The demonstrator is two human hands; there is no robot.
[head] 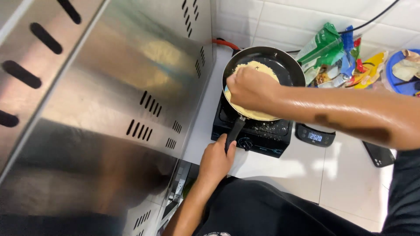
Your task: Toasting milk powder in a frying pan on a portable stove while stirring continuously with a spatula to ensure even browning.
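Black pan [286, 65] is sitting on the cooker [258, 131]; the left hand [216, 159] is gripping its handle [235, 131], steadying it, while the right hand [249, 87] is closing around a utensil, pressing the yellow flatbread [258, 114].

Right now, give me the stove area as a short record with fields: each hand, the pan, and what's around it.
left hand: gripping the black pan handle
right hand: over the pan, pressing down on the food; any tool under it is hidden
frying pan: dark, sits on a black single-burner cooktop
food: flat pale yellow round covering most of the pan
right of cooktop: small digital scale, display lit
behind: colourful packets against white tiled wall
left: steel panel with slots
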